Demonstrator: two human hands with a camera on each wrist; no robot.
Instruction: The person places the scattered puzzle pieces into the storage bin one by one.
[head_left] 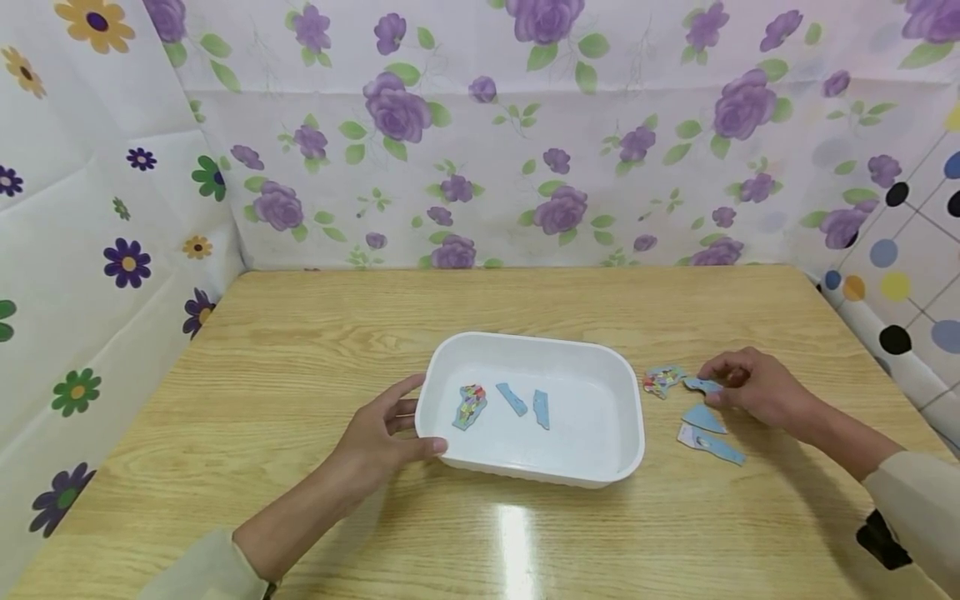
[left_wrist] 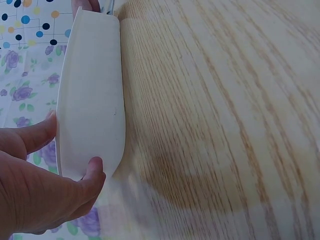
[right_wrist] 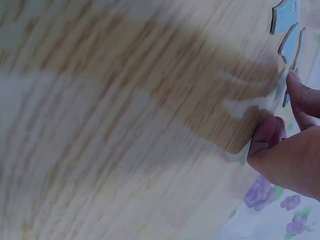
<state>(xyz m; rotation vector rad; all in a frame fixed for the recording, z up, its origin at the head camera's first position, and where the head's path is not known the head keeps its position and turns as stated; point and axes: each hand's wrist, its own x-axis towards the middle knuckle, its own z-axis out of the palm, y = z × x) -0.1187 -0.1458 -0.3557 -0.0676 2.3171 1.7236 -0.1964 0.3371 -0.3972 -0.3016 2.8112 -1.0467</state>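
Note:
My left hand (head_left: 371, 437) grips the left end of a white plastic tub (head_left: 588, 400), its thumb over the near-left corner of the rim. In the left wrist view, fingers also lie against the tub's outer wall (left_wrist: 92, 90). Inside it are a multicoloured puzzle piece (head_left: 470, 407) and two narrow blue ones. To the tub's right, my right hand (head_left: 765, 392) pinches a small blue puzzle piece (head_left: 699, 384) between thumb and fingers, low over the table. A colourful piece (head_left: 663, 380) lies just left of it. Nearer me are a blue triangular piece (head_left: 703, 418) and a long blue piece (head_left: 716, 447).
Everything stands on a wood-grain table (head_left: 315, 350). Behind it hangs a sheet with purple roses (head_left: 397, 108); flowered and dotted sheets flank both sides. A dark object (head_left: 883, 540) sits by the right sleeve.

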